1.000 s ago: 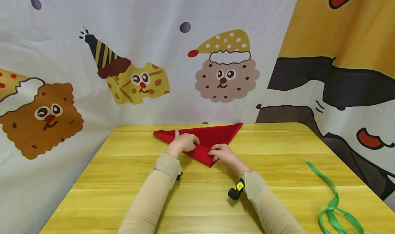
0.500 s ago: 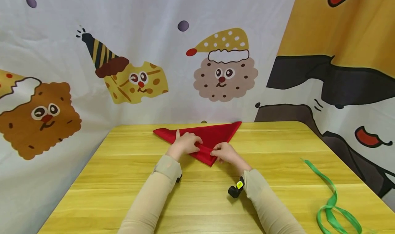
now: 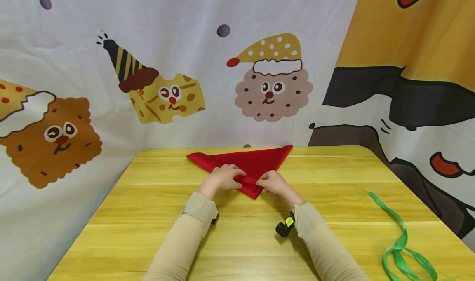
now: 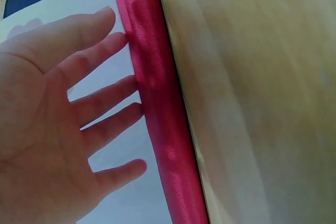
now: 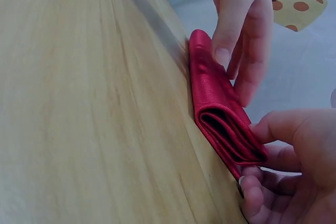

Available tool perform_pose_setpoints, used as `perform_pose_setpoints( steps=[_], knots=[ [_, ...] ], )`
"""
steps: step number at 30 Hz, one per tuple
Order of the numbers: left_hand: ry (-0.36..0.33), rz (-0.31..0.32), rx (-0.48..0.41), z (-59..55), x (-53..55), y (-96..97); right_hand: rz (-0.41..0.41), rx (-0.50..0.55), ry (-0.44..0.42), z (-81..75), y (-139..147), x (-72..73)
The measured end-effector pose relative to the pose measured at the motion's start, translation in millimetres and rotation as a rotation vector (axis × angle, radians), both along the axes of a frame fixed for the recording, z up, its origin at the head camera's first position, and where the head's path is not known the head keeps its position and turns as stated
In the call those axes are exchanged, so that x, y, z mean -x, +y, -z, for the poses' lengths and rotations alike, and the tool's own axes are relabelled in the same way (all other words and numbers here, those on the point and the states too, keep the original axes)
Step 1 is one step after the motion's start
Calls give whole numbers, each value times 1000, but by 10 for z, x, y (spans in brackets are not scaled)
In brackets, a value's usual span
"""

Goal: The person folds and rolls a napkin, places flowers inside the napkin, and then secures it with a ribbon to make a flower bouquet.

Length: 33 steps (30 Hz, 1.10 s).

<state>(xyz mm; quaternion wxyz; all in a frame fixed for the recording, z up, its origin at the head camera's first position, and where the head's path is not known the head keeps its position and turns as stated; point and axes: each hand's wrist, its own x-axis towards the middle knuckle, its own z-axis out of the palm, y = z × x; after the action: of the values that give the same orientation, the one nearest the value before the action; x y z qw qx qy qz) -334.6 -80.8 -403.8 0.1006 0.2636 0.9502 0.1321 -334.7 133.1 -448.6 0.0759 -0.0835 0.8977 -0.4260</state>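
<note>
A shiny red cloth (image 3: 259, 160) lies near the far side of the table as a flat triangle, one corner toward me. Along its near left side runs a narrow folded band; its end shows several stacked layers in the right wrist view (image 5: 226, 129). My left hand (image 3: 224, 177) is at this band, its fingers spread and fairly straight, fingertips touching the cloth edge (image 4: 163, 108) in the left wrist view. At the band's right end my right hand (image 3: 275, 183) pinches the layers between thumb and fingers. The undersides of the cloth are hidden.
A loose green ribbon (image 3: 400, 240) curls on the right side of the wooden table (image 3: 245, 248). Behind the table hangs a white curtain (image 3: 208, 9) printed with cartoon figures. Each wrist wears a small black camera (image 3: 285, 227).
My left hand's raised digit has come down and the hand has turned a little, staying at the fold. The folded band looks narrower. My right hand keeps pinching, shifted slightly right.
</note>
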Motion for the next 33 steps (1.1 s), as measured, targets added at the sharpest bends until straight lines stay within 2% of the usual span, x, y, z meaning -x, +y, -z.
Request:
perform_pose_setpoints(
  steps=[6, 9, 17, 19, 23, 26, 30, 33],
  knots=[
    [-112, 44, -40, 42, 7, -28, 15, -27, 57, 32, -7, 20],
    [-133, 57, -44, 71, 31, -37, 16, -37, 76, 40, -4, 28],
    [-164, 47, -61, 106, 52, -64, -36, -24, 79, 67, 54, 67],
    [-170, 46, -60, 116, 53, -70, -43, -33, 110, 59, 70, 73],
    [-171, 55, -60, 123, 48, -82, -49, -43, 224, -1, 71, 61],
    [-160, 70, -60, 122, 35, -99, -108, -52, 287, -53, 22, 37],
    [-164, 78, -62, 124, 41, -117, -224, -73, 306, -67, -74, -9],
    [-179, 75, -68, 124, 49, -126, -257, -73, 319, -33, -120, -31]
  ],
)
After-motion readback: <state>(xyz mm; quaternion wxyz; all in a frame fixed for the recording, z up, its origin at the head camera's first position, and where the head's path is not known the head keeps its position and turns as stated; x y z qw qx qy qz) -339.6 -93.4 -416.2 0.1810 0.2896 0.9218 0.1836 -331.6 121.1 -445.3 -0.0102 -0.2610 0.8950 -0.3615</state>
